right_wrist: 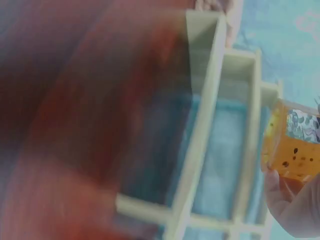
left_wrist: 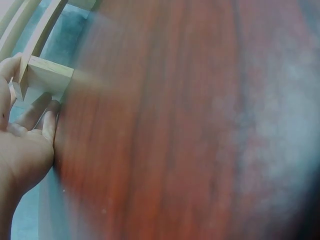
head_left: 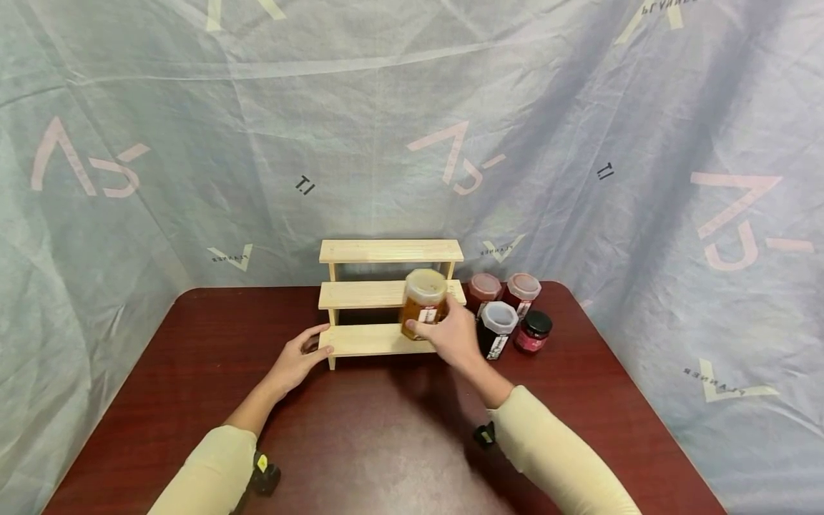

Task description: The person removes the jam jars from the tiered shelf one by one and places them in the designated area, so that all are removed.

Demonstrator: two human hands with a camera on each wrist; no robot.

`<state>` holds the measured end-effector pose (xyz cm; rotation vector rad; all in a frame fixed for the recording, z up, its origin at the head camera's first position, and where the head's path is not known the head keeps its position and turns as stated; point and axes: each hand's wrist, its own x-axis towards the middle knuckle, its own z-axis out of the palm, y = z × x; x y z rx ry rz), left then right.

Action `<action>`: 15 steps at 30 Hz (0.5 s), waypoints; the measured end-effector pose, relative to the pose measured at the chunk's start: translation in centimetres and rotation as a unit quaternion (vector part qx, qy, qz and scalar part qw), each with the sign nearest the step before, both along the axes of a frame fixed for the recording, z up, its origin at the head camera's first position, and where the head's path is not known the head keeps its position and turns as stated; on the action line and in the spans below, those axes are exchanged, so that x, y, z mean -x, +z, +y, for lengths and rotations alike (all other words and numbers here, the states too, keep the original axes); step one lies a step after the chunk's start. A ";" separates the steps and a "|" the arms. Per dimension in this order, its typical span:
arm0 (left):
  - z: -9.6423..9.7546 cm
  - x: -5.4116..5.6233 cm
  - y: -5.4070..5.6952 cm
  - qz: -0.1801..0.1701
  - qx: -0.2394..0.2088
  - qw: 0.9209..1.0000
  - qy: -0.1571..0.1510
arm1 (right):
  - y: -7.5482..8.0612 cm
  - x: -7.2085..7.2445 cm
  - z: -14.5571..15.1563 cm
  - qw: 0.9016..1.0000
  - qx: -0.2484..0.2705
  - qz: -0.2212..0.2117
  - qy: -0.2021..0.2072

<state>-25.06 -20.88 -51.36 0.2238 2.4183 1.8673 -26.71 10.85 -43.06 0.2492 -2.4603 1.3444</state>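
Note:
My right hand (head_left: 455,332) grips an amber jar (head_left: 418,315) with a pale lid, in front of the right part of a three-step wooden shelf (head_left: 360,340). In the right wrist view the jar (right_wrist: 297,150) looks orange with dark spots inside and a patterned label. My left hand (head_left: 299,361) pinches the left end of the lowest step. The left wrist view shows its thumb at the board's edge (left_wrist: 50,70) and other fingers lower, near the support. Whether the jar touches the shelf cannot be told.
Right of the shelf stand two reddish jars with pale lids (head_left: 484,286) (head_left: 524,286), a dark jar with a whitish lid (head_left: 498,318) and a small black-lidded jar (head_left: 534,332). All stand on the dark red table (head_left: 244,315); grey printed cloth (head_left: 360,143) hangs behind.

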 end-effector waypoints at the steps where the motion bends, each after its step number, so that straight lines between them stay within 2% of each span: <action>1: 0.0 0.0 0.0 0.002 0.003 1.000 -0.002 | 0.4 0.0 0.9 1.000 0.002 -0.001 0.002; 4: -0.2 0.4 -0.8 0.004 0.001 1.000 -0.001 | 1.9 0.2 4.1 1.000 -0.003 -0.008 0.005; 7: -0.3 0.7 -1.5 0.003 -0.007 1.000 -0.003 | 3.3 0.6 7.8 0.999 -0.031 -0.009 -0.016; 12: 0.2 -0.4 0.7 -0.004 -0.006 1.000 -0.007 | 5.1 2.0 14.4 0.997 -0.052 -0.006 -0.052; 15: 0.2 -0.6 1.2 -0.005 0.003 1.000 -0.007 | 5.5 2.8 18.2 0.996 -0.049 -0.013 -0.067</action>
